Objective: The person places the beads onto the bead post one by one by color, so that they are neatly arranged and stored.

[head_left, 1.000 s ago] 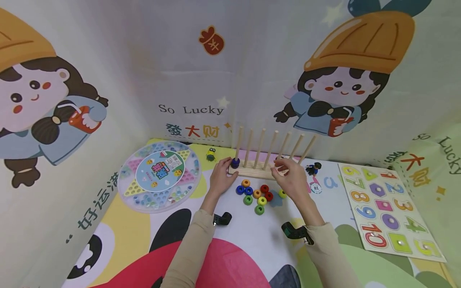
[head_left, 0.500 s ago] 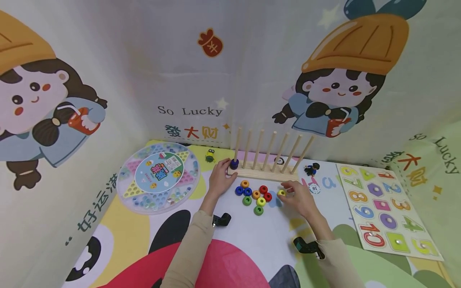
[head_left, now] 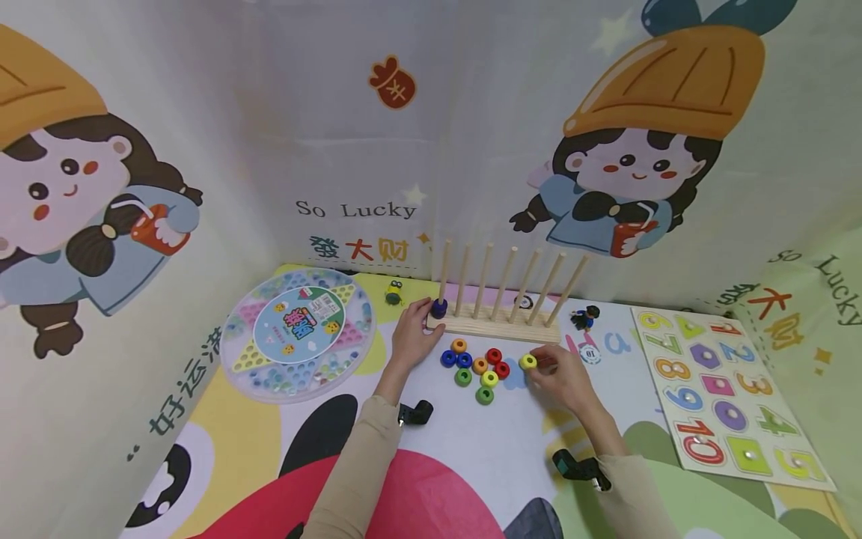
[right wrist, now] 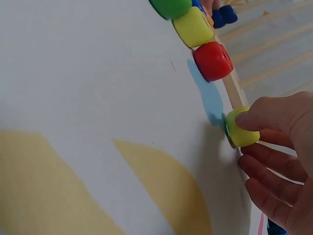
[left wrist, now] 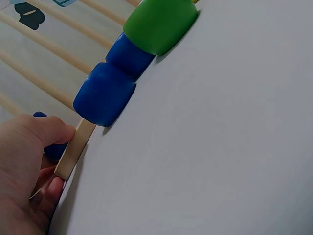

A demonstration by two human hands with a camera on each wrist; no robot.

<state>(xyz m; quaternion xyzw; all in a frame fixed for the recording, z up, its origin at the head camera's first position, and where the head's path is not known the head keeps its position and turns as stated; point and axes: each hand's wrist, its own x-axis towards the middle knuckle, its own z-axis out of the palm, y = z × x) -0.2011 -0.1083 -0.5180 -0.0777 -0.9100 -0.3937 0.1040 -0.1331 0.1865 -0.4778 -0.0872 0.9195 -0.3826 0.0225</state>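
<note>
A wooden peg stand (head_left: 491, 323) with several upright rods stands near the back wall. Dark blue beads (head_left: 439, 308) sit at the foot of its leftmost rod. My left hand (head_left: 412, 337) grips the stand's left end, thumb (left wrist: 58, 131) on the front face and fingers partly hidden behind. At the front right of the stand, my right hand (head_left: 562, 376) pinches a yellow bead (right wrist: 243, 128) between thumb and index finger, low over the mat. The other fingers (right wrist: 274, 178) of that hand are loosely bent.
Loose beads in blue, green, orange, red and yellow (head_left: 489, 379) lie before the stand. A round marble game board (head_left: 232, 359) is at left, a number puzzle board (head_left: 734, 397) at right. Small toy figures (head_left: 584, 317) stand near both stand ends; a patterned wall sheet (head_left: 471, 165) rises behind.
My right hand has come down from the right-hand rods toward the front and now pinches the yellow bead. My left hand keeps its hold on the stand's end.
</note>
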